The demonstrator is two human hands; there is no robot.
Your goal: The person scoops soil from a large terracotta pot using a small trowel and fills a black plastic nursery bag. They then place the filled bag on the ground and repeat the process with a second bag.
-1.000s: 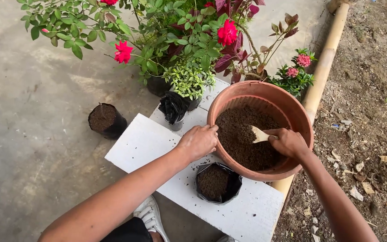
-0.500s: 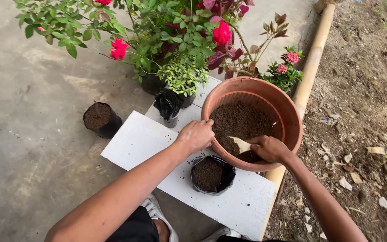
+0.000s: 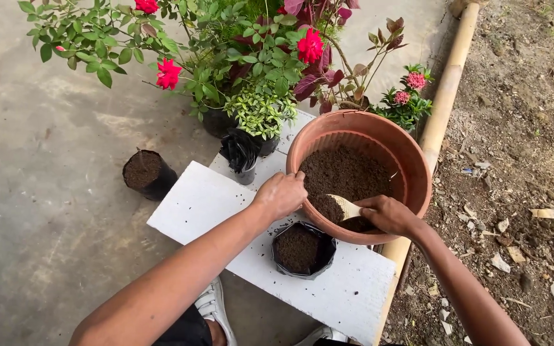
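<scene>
My left hand [image 3: 281, 194] grips the smooth rim of the round terracotta pot [image 3: 411, 160], centre right of frame, fingers closed. My right hand [image 3: 387, 214] clasps a pale flat scoop [image 3: 341, 207] heaped with crumbly dark soil [image 3: 347, 174]. A black plastic grow bag [image 3: 302, 250] sits below on the white bench [image 3: 213, 198].

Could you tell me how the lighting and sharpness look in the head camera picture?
Head view: soft, even daylight, only faint shadows under the terracotta pot and white board; no glare; left hand, right hand and soil sharp; wide-angle stretch at the edges.

Soil bag [image 3: 302, 250] on board [image 3: 213, 205], before pot [image 3: 411, 166].
</scene>
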